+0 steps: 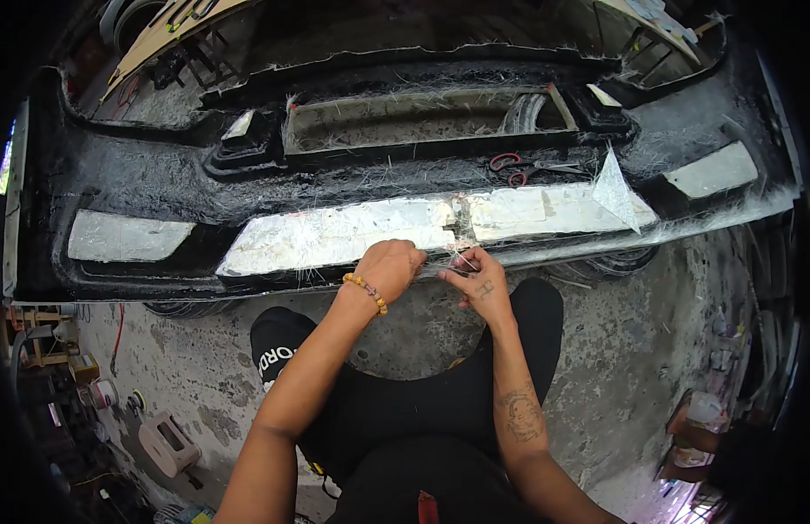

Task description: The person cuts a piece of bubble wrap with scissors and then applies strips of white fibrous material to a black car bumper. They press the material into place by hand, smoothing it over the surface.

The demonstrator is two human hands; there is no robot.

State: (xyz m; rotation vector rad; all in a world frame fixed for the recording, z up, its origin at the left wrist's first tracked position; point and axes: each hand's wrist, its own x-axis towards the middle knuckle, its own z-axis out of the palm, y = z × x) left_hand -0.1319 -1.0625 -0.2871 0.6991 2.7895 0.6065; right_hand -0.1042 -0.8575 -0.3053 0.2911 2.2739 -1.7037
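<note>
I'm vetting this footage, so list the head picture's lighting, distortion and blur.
In the head view, the fisheye bends the outline of the panel and the corners fall black; also in the head view, purplish glare shows at far left and lower right, the white strip looks far brighter than the panel around it, and the left hand and right hand look fairly sharp.

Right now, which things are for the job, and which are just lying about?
Seem part of the job:
pale strands at the right hand
white strip near the left hand
black panel
probably the red-handled scissors and triangular pale sheet, lying on it

Seem just lying about:
beige plastic piece on the floor
tyre beneath the panel
</note>
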